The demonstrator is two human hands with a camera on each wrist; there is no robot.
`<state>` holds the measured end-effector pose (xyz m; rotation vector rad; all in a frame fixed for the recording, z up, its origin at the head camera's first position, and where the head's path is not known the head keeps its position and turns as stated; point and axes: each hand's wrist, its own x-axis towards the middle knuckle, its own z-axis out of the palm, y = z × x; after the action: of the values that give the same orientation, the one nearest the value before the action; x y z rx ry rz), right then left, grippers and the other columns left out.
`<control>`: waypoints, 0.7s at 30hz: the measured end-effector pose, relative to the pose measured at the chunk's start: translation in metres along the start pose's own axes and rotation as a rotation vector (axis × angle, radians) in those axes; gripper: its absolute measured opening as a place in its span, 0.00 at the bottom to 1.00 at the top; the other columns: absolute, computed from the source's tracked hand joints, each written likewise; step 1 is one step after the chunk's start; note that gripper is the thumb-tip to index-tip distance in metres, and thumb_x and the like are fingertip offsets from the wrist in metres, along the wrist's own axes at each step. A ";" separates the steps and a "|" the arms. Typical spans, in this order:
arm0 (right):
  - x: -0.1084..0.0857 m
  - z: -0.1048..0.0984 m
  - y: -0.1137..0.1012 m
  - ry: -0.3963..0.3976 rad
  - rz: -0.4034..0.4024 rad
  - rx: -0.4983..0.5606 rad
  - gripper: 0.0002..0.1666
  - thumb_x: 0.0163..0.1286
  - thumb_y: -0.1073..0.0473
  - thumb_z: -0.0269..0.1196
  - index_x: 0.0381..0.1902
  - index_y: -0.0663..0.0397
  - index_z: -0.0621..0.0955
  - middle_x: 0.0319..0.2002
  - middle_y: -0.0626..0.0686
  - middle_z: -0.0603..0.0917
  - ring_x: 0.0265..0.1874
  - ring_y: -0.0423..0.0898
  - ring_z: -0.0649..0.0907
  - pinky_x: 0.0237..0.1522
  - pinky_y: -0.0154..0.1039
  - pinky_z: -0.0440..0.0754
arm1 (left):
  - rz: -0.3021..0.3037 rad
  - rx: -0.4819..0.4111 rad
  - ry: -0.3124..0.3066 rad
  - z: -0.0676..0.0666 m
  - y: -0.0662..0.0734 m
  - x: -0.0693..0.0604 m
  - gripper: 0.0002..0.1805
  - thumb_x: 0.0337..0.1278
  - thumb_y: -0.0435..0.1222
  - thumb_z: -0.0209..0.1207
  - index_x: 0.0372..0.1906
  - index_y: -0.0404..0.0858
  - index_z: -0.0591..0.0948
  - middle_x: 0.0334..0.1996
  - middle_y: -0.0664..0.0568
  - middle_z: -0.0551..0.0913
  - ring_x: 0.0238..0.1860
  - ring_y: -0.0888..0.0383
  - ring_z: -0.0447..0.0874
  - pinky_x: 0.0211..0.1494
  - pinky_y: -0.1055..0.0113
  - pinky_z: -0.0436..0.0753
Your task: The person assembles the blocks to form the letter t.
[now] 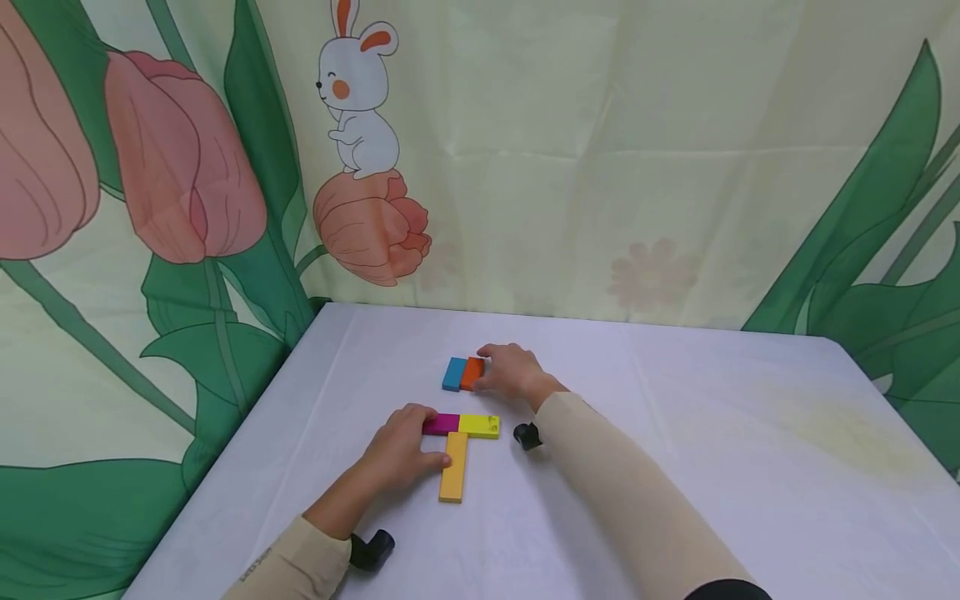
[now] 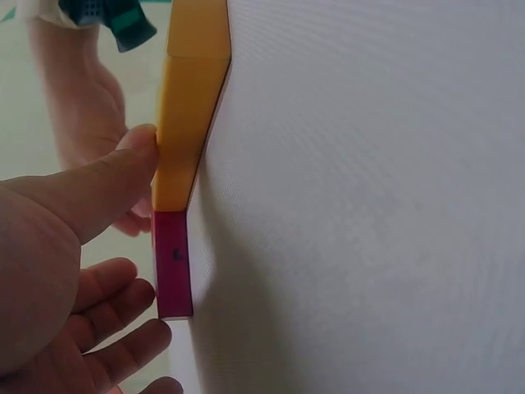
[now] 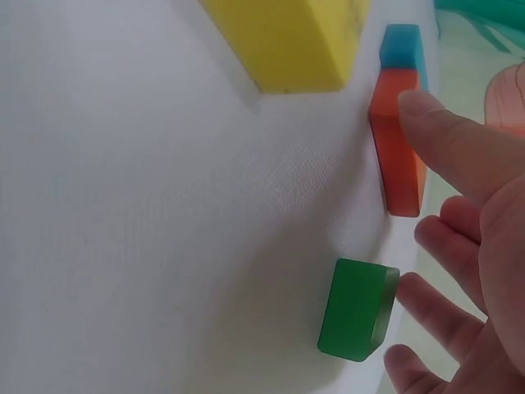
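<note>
A magenta block (image 1: 441,425) and a yellow block (image 1: 480,427) lie end to end, with a longer amber block (image 1: 453,468) running toward me from their joint. My left hand (image 1: 397,446) rests at this group, its thumb against the amber block and its fingers by the magenta end. Farther back, a blue block (image 1: 453,374) and an orange-red block (image 1: 471,374) lie side by side. My right hand (image 1: 513,371) touches the orange-red one with the thumb, other fingers spread. Beside those fingers stands a green block (image 3: 353,310), hidden in the head view.
A white cloth covers the table (image 1: 675,467). Behind it hangs a curtain (image 1: 562,167) printed with tulips and a rabbit. Black wrist devices (image 1: 372,550) are worn under both forearms.
</note>
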<state>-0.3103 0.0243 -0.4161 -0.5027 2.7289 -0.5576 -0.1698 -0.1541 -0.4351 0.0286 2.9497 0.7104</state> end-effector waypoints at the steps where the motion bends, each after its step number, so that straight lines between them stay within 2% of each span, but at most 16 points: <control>1: 0.001 0.000 0.000 -0.002 0.000 0.001 0.39 0.63 0.46 0.72 0.70 0.45 0.73 0.63 0.53 0.77 0.61 0.54 0.73 0.58 0.52 0.77 | -0.001 0.000 0.001 0.000 0.000 0.000 0.40 0.43 0.46 0.78 0.62 0.37 0.74 0.57 0.45 0.75 0.57 0.48 0.73 0.59 0.52 0.80; 7: 0.001 0.003 -0.002 -0.007 -0.003 0.026 0.35 0.65 0.48 0.71 0.68 0.46 0.75 0.59 0.52 0.79 0.57 0.52 0.74 0.56 0.49 0.77 | -0.006 -0.002 0.002 0.001 0.001 0.000 0.40 0.43 0.46 0.78 0.62 0.37 0.74 0.57 0.46 0.75 0.57 0.49 0.73 0.58 0.53 0.80; 21: -0.001 0.013 -0.018 -0.032 -0.029 0.042 0.36 0.64 0.47 0.71 0.69 0.42 0.75 0.60 0.51 0.78 0.57 0.52 0.73 0.52 0.47 0.80 | -0.004 -0.003 0.009 0.004 -0.001 0.000 0.41 0.43 0.46 0.79 0.62 0.38 0.74 0.56 0.46 0.76 0.57 0.50 0.73 0.57 0.54 0.81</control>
<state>-0.3000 0.0045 -0.4196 -0.5373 2.6772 -0.6076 -0.1699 -0.1535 -0.4388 0.0188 2.9563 0.7157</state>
